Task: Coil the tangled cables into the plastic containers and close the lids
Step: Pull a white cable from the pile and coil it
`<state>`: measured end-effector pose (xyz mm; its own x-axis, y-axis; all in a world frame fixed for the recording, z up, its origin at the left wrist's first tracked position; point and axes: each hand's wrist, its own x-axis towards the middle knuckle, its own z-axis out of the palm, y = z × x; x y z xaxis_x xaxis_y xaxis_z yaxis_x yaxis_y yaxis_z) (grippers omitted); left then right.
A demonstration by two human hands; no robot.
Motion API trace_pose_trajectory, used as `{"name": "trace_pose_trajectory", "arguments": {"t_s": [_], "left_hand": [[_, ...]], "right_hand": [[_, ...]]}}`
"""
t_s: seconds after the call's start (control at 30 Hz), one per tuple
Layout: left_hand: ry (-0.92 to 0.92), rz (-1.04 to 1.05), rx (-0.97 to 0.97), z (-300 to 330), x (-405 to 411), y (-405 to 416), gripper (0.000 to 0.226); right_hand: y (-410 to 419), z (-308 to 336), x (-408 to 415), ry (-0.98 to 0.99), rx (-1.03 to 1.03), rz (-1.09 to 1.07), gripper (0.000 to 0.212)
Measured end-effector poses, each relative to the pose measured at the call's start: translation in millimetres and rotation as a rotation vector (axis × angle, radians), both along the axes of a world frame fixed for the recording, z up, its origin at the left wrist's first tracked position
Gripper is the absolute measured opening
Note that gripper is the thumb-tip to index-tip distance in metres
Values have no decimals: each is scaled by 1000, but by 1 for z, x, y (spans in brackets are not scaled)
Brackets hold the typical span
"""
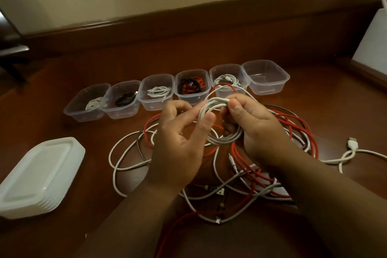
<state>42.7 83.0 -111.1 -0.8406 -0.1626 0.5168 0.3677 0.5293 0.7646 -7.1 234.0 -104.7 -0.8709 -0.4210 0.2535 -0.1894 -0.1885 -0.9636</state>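
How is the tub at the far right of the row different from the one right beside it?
The rightmost tub is empty, while its neighbour holds a coiled white cable. A red cable loops in front of the neighbour's wall; nothing crosses the rightmost tub. Both are clear plastic, rectangular, upright and without lids.

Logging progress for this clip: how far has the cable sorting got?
Done: five of the six clear containers in the row already hold coiled cables; the rightmost container holds none. In hand: the left hand and right hand grip a white coil above the table. Left: the red and white tangle on the table, and every lid, all in a stack at left.
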Motion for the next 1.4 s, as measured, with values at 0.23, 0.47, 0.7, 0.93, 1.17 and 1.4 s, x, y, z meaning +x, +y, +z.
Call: {"name": "trace_pose_trajectory", "arguments": {"t_s": [0.23,0.47,0.7,0.93,1.17,1.4], "left_hand": [[-251,-196,579,6,0,7,22],[-541,-520,1150,1,-2,1,49],[-533,-618,1239,3,-3,-3,63],[-168,-30,214,2,-2,-8,20],[132,157,-195,0,-7,-22,11],[-301,-84,864,1,-8,5,15]], "right_hand": [[-3,-6,-1,130,156,-57,27],[-2,-6,-5,414,702,-226,28],[-2,-5,-6,476,864,-209,21],[7,-2,-9,414,710,-338,26],[7,-1,-7,216,321,-191,31],[-2,-10,-3,178,224,-123,23]]}}
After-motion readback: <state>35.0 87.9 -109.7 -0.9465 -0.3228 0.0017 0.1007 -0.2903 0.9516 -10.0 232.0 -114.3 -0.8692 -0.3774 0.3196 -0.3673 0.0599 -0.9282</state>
